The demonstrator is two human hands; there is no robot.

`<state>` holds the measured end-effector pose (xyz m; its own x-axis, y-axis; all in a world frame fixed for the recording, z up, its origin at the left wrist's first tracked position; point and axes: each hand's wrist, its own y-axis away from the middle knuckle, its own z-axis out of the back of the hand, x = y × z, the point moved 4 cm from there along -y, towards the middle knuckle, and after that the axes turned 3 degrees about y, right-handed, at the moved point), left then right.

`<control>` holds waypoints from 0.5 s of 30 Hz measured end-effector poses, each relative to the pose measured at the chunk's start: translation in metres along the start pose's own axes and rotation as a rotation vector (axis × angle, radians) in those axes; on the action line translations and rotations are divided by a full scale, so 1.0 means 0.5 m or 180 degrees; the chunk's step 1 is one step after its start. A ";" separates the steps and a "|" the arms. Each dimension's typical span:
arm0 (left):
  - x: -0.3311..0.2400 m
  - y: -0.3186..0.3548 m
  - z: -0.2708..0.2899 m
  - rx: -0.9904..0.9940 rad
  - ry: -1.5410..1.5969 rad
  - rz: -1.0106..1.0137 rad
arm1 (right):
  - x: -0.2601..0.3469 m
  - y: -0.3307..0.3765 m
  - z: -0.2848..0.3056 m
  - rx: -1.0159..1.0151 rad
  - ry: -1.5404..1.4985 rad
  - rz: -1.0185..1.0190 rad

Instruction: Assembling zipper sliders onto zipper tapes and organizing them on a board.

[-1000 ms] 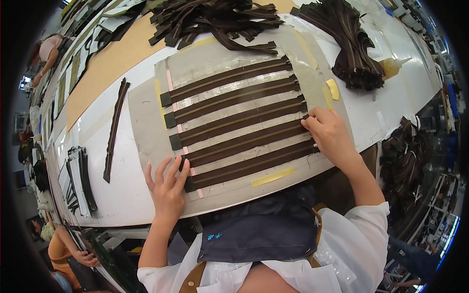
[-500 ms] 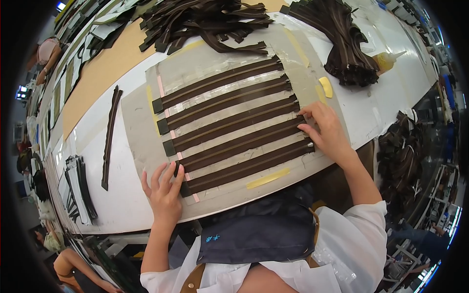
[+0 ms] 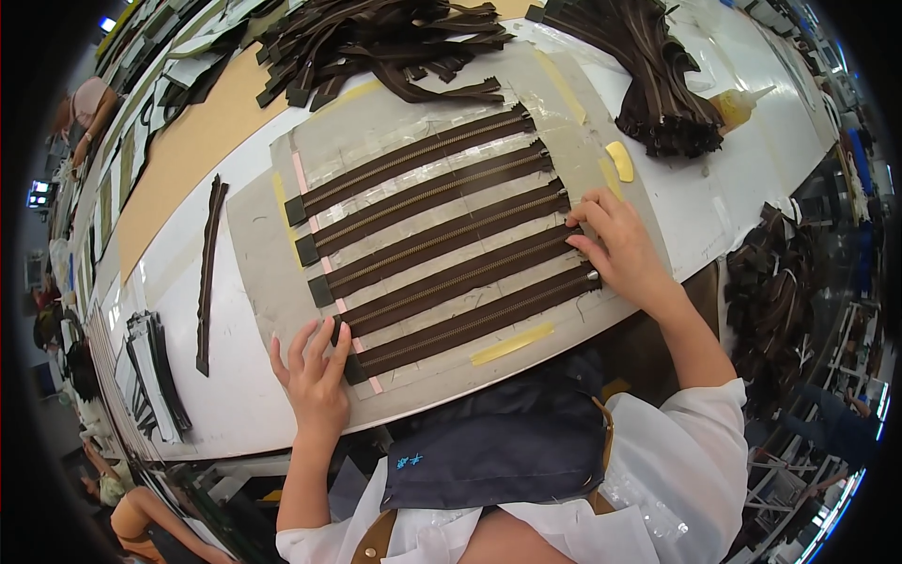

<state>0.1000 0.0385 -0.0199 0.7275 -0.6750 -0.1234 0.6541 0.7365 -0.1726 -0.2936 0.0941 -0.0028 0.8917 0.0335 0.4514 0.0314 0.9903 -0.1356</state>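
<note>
Several dark brown zippers with brass-coloured teeth lie in slanting rows on a grey board [image 3: 254,246]. My left hand [image 3: 317,383] pinches the dark left end of one zipper [image 3: 458,279], second from the near edge, between thumb and index finger; its other fingers are spread. At the same zipper's right end, the thumb and fingertips of my right hand [image 3: 624,252] close on the tape. The nearest zipper [image 3: 479,321] lies just below, with a small metal piece at its right end. Square dark tabs mark the left ends of the farther rows, beside a pink strip [image 3: 301,171].
A tangled heap of brown zippers [image 3: 376,42] lies beyond the board, with a tied bundle [image 3: 662,94] and a yellowish nozzle bottle [image 3: 738,105] at far right. One loose zipper [image 3: 211,277] and a stack of dark-and-white strips [image 3: 157,376] are at left. More bundles [image 3: 770,282] hang at right.
The view has shifted slightly. Both hands keep their places at the two ends of the same zipper, with hardly any movement on the board.
</note>
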 end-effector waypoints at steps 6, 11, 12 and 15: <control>0.000 0.003 0.003 0.0001 0.0005 0.0003 | 0.011 -0.014 0.010 0.0186 0.0163 0.0054; 0.003 0.005 -0.001 -0.0015 0.0054 0.0006 | 0.011 -0.019 0.013 0.0351 0.0123 -0.0014; 0.003 0.006 0.000 -0.0018 0.0064 0.0005 | 0.008 -0.018 0.012 0.0341 0.0134 -0.0006; 0.002 0.005 0.000 -0.0037 0.0094 0.0007 | -0.003 -0.015 0.010 0.0231 -0.0079 -0.0011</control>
<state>0.1025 0.0397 -0.0206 0.7224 -0.6744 -0.1527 0.6498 0.7376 -0.1834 -0.2977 0.0875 0.0019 0.8801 0.0324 0.4737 0.0010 0.9975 -0.0702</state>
